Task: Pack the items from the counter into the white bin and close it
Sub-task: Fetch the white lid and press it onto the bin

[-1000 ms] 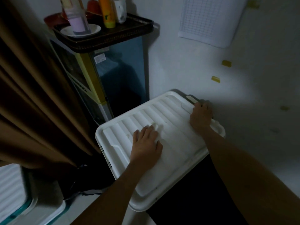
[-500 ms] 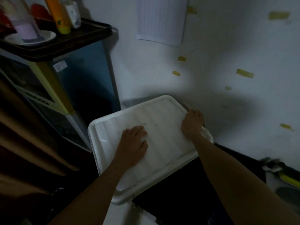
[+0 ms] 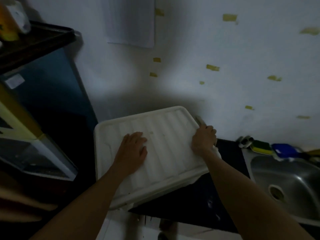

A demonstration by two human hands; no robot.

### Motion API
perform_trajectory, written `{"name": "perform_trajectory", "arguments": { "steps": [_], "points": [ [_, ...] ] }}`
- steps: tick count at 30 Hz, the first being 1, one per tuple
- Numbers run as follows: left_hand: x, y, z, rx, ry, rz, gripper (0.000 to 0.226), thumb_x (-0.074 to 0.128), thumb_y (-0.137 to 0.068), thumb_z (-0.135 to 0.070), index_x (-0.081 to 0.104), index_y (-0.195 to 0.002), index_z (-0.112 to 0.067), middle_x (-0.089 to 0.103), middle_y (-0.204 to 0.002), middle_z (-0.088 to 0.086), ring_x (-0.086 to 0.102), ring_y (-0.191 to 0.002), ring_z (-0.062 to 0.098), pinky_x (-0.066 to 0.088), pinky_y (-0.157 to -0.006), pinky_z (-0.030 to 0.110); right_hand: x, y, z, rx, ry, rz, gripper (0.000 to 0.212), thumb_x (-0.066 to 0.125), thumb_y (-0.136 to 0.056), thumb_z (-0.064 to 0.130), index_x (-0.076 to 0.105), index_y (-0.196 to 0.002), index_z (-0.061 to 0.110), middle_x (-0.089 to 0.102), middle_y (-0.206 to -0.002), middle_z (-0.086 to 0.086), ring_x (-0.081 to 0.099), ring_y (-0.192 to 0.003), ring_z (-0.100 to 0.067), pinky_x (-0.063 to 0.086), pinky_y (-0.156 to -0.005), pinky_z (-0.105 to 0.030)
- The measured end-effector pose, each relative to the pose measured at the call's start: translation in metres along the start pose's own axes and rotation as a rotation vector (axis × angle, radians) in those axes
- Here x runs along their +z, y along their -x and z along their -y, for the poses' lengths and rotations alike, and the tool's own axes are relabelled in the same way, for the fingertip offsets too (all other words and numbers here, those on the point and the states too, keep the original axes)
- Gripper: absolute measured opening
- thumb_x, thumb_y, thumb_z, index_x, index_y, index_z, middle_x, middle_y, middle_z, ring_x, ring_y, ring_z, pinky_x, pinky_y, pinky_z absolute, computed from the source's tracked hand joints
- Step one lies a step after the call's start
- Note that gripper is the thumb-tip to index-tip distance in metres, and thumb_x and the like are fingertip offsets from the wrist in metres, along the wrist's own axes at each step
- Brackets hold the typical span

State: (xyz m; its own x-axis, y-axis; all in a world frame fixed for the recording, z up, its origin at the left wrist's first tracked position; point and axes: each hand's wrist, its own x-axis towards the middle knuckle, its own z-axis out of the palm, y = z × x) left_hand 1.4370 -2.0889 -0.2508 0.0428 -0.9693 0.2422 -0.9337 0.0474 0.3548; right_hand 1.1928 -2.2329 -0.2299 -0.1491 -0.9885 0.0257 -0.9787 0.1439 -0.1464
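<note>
One white lid (image 3: 166, 153), long axis left-right, right hand (image 3: 203, 140) at its end.

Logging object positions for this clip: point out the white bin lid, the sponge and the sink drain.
white bin lid (image 3: 166, 144): head view, ribbed middle of its top.
sponge (image 3: 261, 145): head view, green upper face.
sink drain (image 3: 276, 192): head view, centre of the opening.

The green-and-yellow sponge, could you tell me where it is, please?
Head view, far right: the sponge lies on the back rim of the steel sink, by the wall, just left of a blue object.
</note>
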Motion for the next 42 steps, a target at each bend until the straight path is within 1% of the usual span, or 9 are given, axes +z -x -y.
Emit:
{"name": "perform_trajectory", "arguments": {
  "steps": [5,11,19,23,28,33,35,38,42],
  "points": [
    [-0.002,-0.014,0.008,0.059,-0.027,0.014,0.035,0.047,-0.097,-0.022,0.059,-0.130,-0.015,0.048,-0.144,0.007,0.042,-0.134,0.023,0.020,-0.118,0.043,-0.002,0.032,-0.026,0.149,-0.059,-0.018,0.037,0.045,-0.098,0.019,0.043,-0.130,0.003,0.044,-0.129,-0.017,0.044,-0.118,-0.034,0.047,-0.094,-0.049],
    [-0.004,-0.026,0.012,0.061,-0.105,-0.012,0.027,0.045,-0.095,-0.018,0.065,-0.112,-0.012,0.062,-0.118,0.009,0.055,-0.112,0.028,0.037,-0.103,0.046,-0.004,0.071,-0.043,0.278,-0.073,-0.089,0.035,0.038,-0.100,0.014,0.039,-0.132,0.000,0.042,-0.134,-0.020,0.043,-0.122,-0.035,0.041,-0.103,-0.043],
    [-0.006,-0.017,0.010,-0.095,-0.170,-0.004,0.036,0.046,-0.090,-0.023,0.060,-0.123,-0.017,0.051,-0.139,0.007,0.045,-0.128,0.025,0.026,-0.111,0.050,-0.009,0.090,-0.047,0.240,-0.043,-0.128,0.038,0.041,-0.096,0.012,0.038,-0.133,0.005,0.042,-0.133,-0.019,0.038,-0.123,-0.035,0.031,-0.105,-0.044],
    [-0.005,-0.017,0.013,-0.150,-0.141,0.024,0.039,0.042,-0.091,-0.027,0.054,-0.128,-0.023,0.046,-0.140,0.002,0.037,-0.133,0.021,0.014,-0.113,0.059,-0.010,0.085,-0.058,0.218,-0.118,-0.100,0.050,0.038,-0.094,0.020,0.034,-0.143,0.016,0.032,-0.145,-0.021,0.026,-0.136,-0.040,0.018,-0.114,-0.051],
    [-0.004,-0.017,0.013,-0.160,-0.121,0.022,0.039,0.042,-0.090,-0.027,0.053,-0.128,-0.024,0.046,-0.140,0.000,0.036,-0.134,0.019,0.005,-0.115,0.062,-0.007,0.086,-0.060,0.189,-0.150,-0.151,0.040,0.040,-0.094,0.024,0.042,-0.130,0.008,0.050,-0.127,-0.020,0.049,-0.113,-0.038,0.040,-0.098,-0.047],
    [-0.007,-0.017,0.008,-0.192,-0.132,-0.001,0.038,0.042,-0.090,-0.028,0.057,-0.125,-0.027,0.048,-0.139,-0.001,0.036,-0.136,0.016,-0.013,-0.110,0.066,-0.004,0.089,-0.055,0.151,-0.006,-0.281,0.039,0.044,-0.095,0.015,0.041,-0.133,0.004,0.052,-0.122,-0.019,0.050,-0.110,-0.034,0.041,-0.096,-0.043],
    [-0.008,-0.017,0.006,-0.199,-0.129,-0.001,0.037,0.042,-0.090,-0.028,0.057,-0.124,-0.027,0.049,-0.138,-0.002,0.037,-0.135,0.015,-0.012,-0.110,0.068,-0.005,0.088,-0.052,0.119,0.090,-0.252,0.042,0.047,-0.094,0.013,0.041,-0.134,0.002,0.051,-0.122,-0.019,0.050,-0.111,-0.034,0.041,-0.097,-0.043],
    [-0.009,-0.016,0.006,-0.201,-0.126,-0.013,0.037,0.043,-0.088,-0.027,0.058,-0.123,-0.026,0.052,-0.134,-0.003,0.039,-0.133,0.015,-0.008,-0.110,0.070,-0.005,0.087,-0.052,0.038,0.191,-0.237,0.028,0.048,-0.092,0.009,0.053,-0.119,0.005,0.053,-0.114,-0.014,0.048,-0.105,-0.030,0.040,-0.096,-0.041],
    [-0.008,-0.015,0.006,-0.204,-0.123,-0.032,0.034,0.046,-0.088,-0.026,0.059,-0.120,-0.022,0.054,-0.129,-0.001,0.042,-0.129,0.018,-0.006,-0.109,0.071,-0.004,0.084,-0.058,0.002,0.050,-0.301,0.026,0.043,-0.095,0.016,0.060,-0.111,0.007,0.055,-0.103,-0.012,0.046,-0.096,-0.029,0.037,-0.088,-0.039]
  ]
}}
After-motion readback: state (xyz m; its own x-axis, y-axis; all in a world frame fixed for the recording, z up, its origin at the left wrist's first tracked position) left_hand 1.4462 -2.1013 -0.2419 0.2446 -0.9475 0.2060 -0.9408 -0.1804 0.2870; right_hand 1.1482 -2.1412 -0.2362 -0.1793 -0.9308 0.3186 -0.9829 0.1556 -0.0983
